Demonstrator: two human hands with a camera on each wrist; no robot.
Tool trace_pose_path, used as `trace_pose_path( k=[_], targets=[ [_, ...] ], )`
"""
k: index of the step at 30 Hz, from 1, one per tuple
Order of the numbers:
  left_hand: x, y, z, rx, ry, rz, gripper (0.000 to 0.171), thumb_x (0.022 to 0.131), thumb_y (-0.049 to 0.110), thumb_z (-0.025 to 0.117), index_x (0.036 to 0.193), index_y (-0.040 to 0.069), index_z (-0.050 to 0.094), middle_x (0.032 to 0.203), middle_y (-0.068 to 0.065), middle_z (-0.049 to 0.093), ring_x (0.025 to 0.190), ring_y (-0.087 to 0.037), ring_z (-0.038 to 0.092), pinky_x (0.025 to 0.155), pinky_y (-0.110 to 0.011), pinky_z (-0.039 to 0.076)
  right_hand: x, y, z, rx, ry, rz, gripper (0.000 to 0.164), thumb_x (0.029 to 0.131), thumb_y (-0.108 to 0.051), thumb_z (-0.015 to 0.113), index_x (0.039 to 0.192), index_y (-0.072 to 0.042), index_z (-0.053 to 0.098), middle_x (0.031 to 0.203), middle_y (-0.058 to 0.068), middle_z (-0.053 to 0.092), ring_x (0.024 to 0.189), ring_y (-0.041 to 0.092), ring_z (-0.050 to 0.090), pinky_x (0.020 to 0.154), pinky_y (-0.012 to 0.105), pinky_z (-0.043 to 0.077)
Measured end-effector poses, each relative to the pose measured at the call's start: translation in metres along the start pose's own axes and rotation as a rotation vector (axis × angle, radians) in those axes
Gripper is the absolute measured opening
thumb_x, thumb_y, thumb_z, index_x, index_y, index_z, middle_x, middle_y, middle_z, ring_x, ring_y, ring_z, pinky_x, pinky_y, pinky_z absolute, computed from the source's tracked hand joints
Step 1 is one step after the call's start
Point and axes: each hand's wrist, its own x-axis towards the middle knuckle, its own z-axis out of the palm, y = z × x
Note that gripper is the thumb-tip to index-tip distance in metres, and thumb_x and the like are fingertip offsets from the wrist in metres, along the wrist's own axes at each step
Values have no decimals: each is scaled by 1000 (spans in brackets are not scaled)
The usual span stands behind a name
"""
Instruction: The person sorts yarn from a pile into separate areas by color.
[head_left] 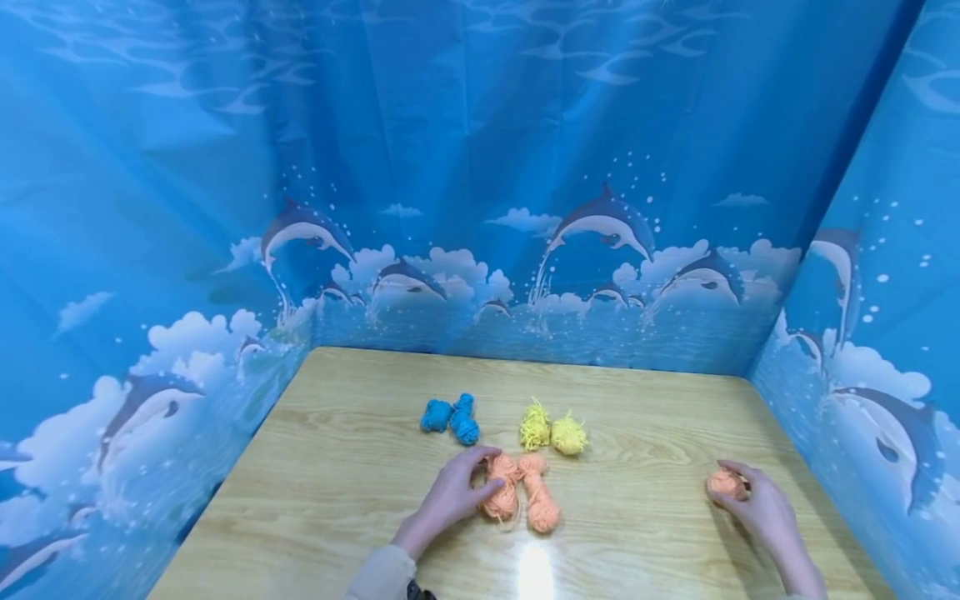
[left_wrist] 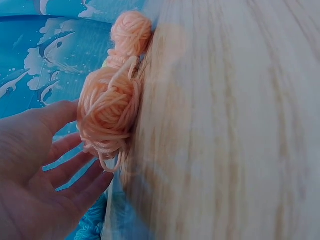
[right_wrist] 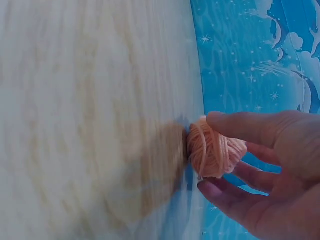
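Note:
In the head view, my left hand (head_left: 456,487) is at the left of two peach yarn bundles (head_left: 501,490) in the middle of the table. Its thumb touches this bundle (left_wrist: 109,111) in the left wrist view, and the other fingers spread loosely beside it. The second peach bundle (head_left: 542,498), narrow in the middle, lies just to its right. Far over on the right, my right hand (head_left: 765,508) holds a small peach yarn ball (right_wrist: 212,150) between thumb and fingers, close over the tabletop.
Two blue yarn bundles (head_left: 452,418) lie farther back on the wooden table (head_left: 337,467), left of centre. Beside them to the right sit two yellow yarn bundles (head_left: 553,431). A blue curtain (head_left: 465,167) printed with dolphins surrounds the back and sides of the table.

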Motion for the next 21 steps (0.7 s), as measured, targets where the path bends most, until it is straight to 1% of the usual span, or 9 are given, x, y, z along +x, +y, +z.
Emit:
trace_pose_path(
  k=[1,3,6,9,11,15,17,21],
  targets=[
    [0,0,0,0,0,-1,51,92,30,74,136,8,60,137,-11,62,124,-31,59,105,-51,48,0,1,0,-1,-9,9,57,83,-18,82,128,9,61,117,40,60,87,36,62,63,39,47],
    [0,0,0,-3,0,-4,51,92,29,75,136,8,60,137,-11,62,124,-31,59,105,-51,49,1,2,0,-8,-19,18,56,83,-19,82,127,9,62,113,38,61,85,32,60,63,36,46],
    [1,-1,0,-12,-2,-10,51,92,29,75,136,8,60,136,-11,62,123,-31,60,103,-49,50,1,2,0,-3,-24,25,55,84,-20,81,126,9,62,112,39,61,88,36,62,64,36,46],
    [1,-1,1,-20,-4,-15,51,92,29,75,136,8,60,135,-11,63,122,-30,60,102,-48,51,0,-1,0,8,-15,25,53,85,-21,80,126,8,63,114,39,61,95,44,64,65,39,48],
    [1,-2,1,-21,-6,-14,51,92,29,75,136,8,60,136,-11,62,122,-30,61,102,-48,52,0,-4,1,19,8,15,52,85,-20,81,125,7,64,114,38,63,94,45,65,65,39,49],
    [1,-2,1,-25,-6,-11,51,92,29,75,136,8,60,136,-11,62,122,-30,61,102,-47,52,1,-16,4,38,64,-10,52,81,-17,84,124,5,65,109,33,68,85,35,68,63,34,48],
    [1,-2,1,-25,-5,-10,51,92,30,74,136,9,59,136,-11,62,121,-30,61,102,-47,52,2,-23,6,56,83,-25,52,80,-15,85,123,5,66,109,33,68,83,32,70,64,33,50],
    [0,-2,1,-25,-2,-11,51,92,30,74,136,9,59,136,-11,62,121,-30,61,101,-48,52,3,-41,10,121,87,-36,52,79,-11,86,124,5,65,112,32,68,87,29,70,67,27,56]
  ],
)
